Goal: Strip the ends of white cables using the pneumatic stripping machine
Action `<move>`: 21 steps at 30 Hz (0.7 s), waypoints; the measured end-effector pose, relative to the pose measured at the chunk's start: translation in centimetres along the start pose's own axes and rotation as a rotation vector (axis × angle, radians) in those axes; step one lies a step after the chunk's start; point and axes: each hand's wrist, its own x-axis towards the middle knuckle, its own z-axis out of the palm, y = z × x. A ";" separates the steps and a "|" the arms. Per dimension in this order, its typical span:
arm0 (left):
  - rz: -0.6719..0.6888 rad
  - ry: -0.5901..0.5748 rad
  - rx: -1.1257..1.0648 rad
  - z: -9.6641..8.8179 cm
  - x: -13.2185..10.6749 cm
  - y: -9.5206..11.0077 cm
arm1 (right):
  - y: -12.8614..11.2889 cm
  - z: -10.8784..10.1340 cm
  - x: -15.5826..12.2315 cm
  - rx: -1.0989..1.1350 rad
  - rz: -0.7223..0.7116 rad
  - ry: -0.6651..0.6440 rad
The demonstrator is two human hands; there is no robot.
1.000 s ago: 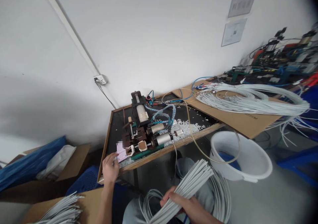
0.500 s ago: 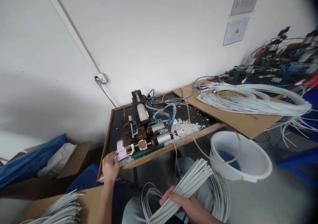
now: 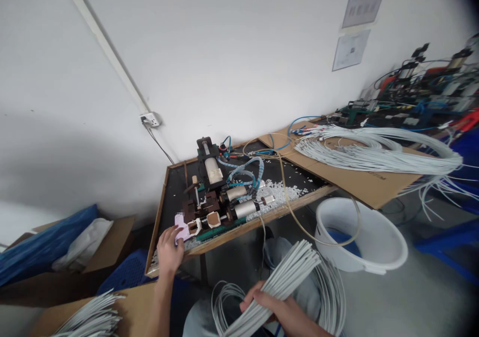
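My right hand [image 3: 267, 307] is wrapped around a thick bundle of white cables [image 3: 288, 274] held low over my lap, its cut ends fanned toward the bench. My left hand [image 3: 169, 250] reaches to the bench's front left edge, fingers curled beside a small pink part [image 3: 181, 229] at the front of a pneumatic machine [image 3: 220, 195]. I cannot make out whether those fingers grip anything. The machine has metal cylinders, brown blocks and blue hoses, and stands on a black-topped bench [image 3: 175, 187].
White cable scraps [image 3: 279, 192] litter the bench. A white bucket [image 3: 361, 237] stands on the floor to the right. More white cables [image 3: 374, 152] lie on cardboard at the right. Another cable pile [image 3: 90, 319] lies bottom left, near boxes with blue plastic [image 3: 33, 250].
My left hand has shifted slightly forward, closer to the pink part. The right hand and its bundle have hardly moved.
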 end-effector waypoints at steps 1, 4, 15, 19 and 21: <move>0.010 -0.017 0.007 0.1 0.0 0.2 | 0.1 0.0 0.0 0.001 -0.009 -0.003; -0.010 -0.056 0.040 0.4 -0.1 0.5 | 0.2 -0.2 -0.1 0.009 -0.022 -0.008; -0.084 0.046 0.067 0.0 -0.6 -1.3 | -0.2 0.0 -0.3 0.015 0.010 0.007; -0.103 0.032 0.107 -0.1 -0.9 -1.2 | -0.1 -0.1 -0.3 0.017 0.005 0.006; -0.116 0.028 0.112 0.0 -0.9 -1.1 | -0.1 -0.1 -0.3 0.018 -0.002 0.001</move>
